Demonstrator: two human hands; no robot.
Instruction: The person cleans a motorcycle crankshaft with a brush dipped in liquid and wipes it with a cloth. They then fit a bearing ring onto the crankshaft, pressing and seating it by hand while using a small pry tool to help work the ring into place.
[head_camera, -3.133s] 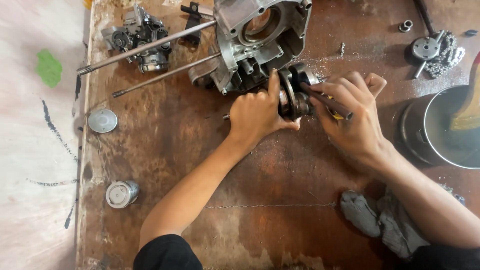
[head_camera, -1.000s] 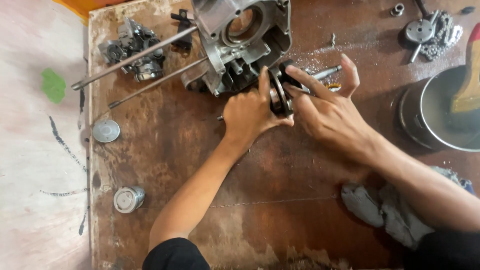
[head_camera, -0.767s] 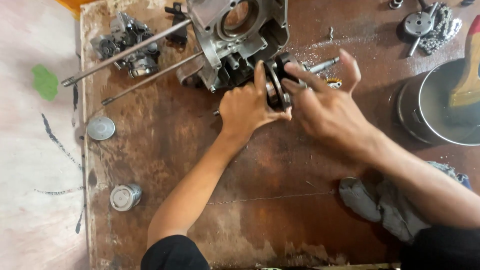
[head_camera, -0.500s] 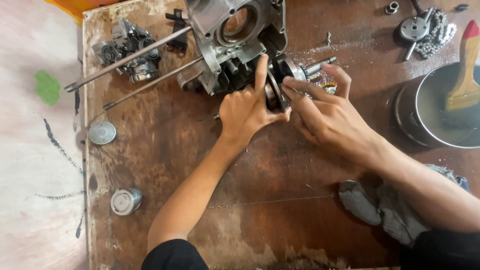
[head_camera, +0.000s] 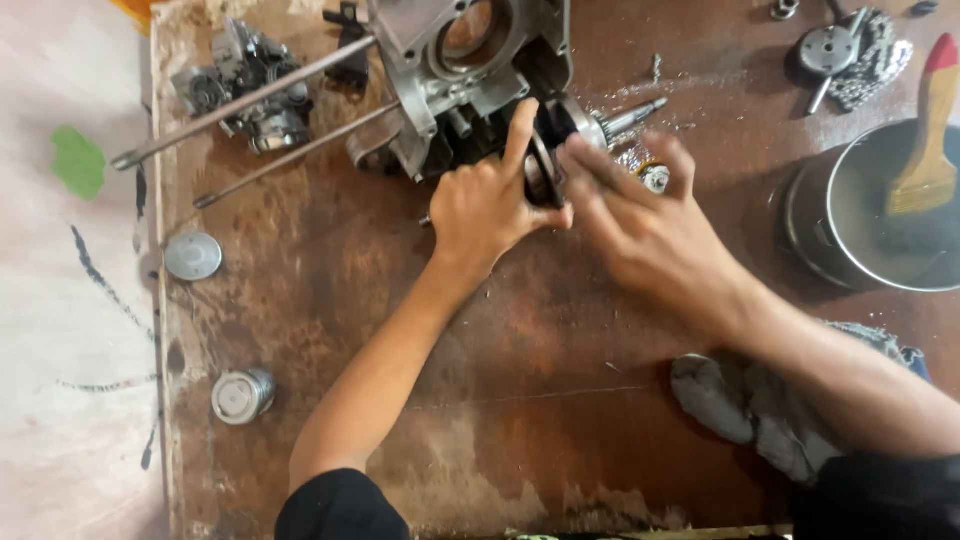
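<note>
Low in the frame the brown board (head_camera: 330, 300) lies bare out to its left edge. At upper centre both hands meet on a dark round crank (head_camera: 548, 150) with a toothed shaft — left hand (head_camera: 490, 205) curled round it, thumb up; right hand (head_camera: 640, 220) fingertips pinching it. Behind, touching, the grey casing (head_camera: 470, 50).

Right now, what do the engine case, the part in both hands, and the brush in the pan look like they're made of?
Engine case: dull grey cast metal, probably aluminium, judging by its matte, rough surfaces. Geared shaft part, gripped by the left hand and right hand: darker, oily metal, likely steel. Brush: pale wooden handle with a red-painted tip. Pan: shiny sheet metal, going by its bright rim.
</note>
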